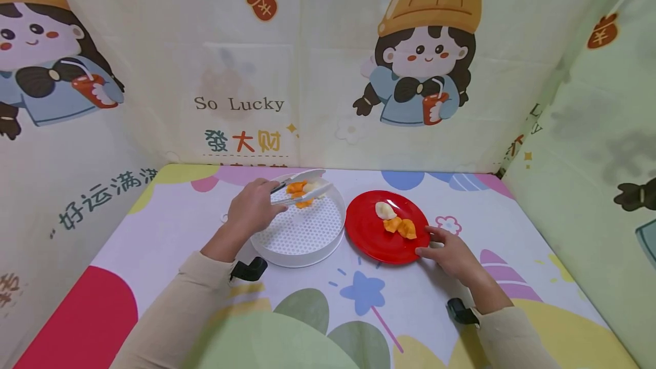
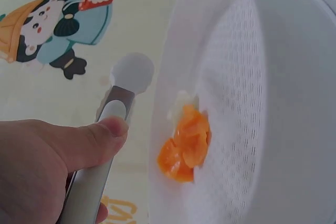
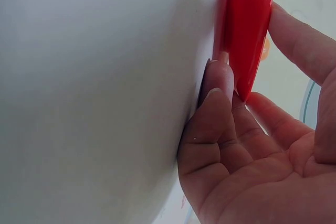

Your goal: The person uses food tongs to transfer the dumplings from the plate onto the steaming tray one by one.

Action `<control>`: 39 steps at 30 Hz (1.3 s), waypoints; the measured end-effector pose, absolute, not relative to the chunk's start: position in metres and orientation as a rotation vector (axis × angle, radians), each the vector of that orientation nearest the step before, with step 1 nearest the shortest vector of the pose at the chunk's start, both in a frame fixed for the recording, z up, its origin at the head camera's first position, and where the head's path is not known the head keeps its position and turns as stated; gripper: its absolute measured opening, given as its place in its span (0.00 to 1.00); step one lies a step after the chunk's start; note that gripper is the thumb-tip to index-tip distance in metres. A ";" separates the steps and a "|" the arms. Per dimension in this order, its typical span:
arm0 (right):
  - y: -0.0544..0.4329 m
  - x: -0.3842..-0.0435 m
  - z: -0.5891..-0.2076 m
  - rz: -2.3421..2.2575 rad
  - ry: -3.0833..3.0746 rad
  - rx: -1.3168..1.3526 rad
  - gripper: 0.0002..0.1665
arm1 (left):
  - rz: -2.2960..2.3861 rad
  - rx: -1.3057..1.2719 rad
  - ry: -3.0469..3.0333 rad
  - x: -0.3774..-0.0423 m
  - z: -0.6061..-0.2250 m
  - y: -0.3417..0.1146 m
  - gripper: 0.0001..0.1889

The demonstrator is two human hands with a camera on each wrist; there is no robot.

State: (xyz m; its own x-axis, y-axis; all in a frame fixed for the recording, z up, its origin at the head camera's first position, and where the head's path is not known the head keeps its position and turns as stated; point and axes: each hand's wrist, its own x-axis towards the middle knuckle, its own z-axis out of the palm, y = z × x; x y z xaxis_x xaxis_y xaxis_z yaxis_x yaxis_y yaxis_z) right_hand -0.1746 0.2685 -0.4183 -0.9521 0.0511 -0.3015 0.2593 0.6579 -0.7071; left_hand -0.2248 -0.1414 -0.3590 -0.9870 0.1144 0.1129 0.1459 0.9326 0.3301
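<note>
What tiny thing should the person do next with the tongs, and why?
Maybe lower the tongs and gently pinch one orange piece: the left hand holds them spread near the food in the white basket, apparently gripping nothing, while the right hand holds the red plate by its edge.

On my head feed, the basket sits on the table, just left of the plate, with the backdrop standing behind both. A cluster of dumplings lies in the basket, towards its far side. I have the left hand above the basket's left side, the tongs reaching rightward from it. On the plate, I see one dumpling behind and left of a pair. My right hand is at the plate's right rim.
</note>
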 end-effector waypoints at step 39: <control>0.270 -0.175 -0.418 -1.172 2.615 0.239 0.52 | -0.519 -0.612 -3.049 -0.198 -0.376 -0.044 0.33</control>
